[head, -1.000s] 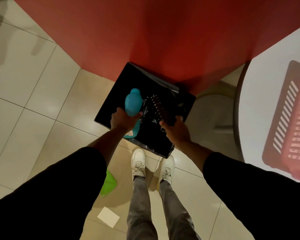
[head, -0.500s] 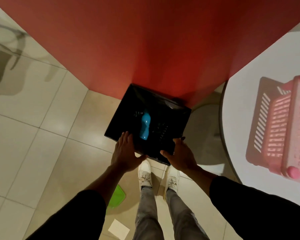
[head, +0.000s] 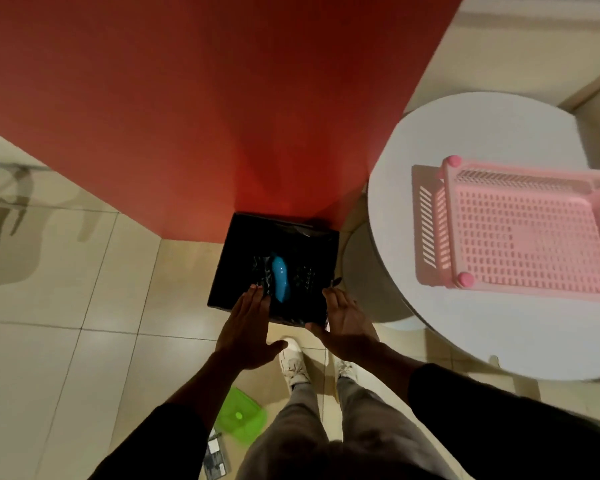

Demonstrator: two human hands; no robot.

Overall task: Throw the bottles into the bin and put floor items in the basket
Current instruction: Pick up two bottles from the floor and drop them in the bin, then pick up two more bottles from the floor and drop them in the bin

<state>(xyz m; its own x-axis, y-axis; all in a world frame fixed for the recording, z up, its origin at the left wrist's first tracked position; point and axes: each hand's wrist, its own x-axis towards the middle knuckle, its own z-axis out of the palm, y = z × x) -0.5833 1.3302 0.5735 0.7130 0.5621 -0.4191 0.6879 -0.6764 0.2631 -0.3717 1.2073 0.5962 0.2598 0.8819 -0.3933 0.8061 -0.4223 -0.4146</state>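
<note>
A black-lined square bin (head: 323, 237) stands on the floor against the red wall. A blue bottle (head: 280, 278) lies inside it, and a dark ribbed bottle (head: 305, 274) lies to its right, hard to make out. My left hand (head: 248, 330) hovers over the bin's near left edge with straight fingers and holds nothing. My right hand (head: 347, 323) is over the near right corner, fingers relaxed and empty. A pink slotted basket (head: 520, 233) sits on the round white table (head: 465, 334) at the right.
On the tiled floor by my left leg lie a green plastic lid (head: 243, 415) and a small dark flat item (head: 215, 457). My white shoes (head: 293, 362) stand just before the bin. The red wall (head: 187, 98) rises behind it.
Both hands let go of their bottles, which dropped into the bin. The hands have drawn back and up, and the view has risen, showing more of the table and basket.
</note>
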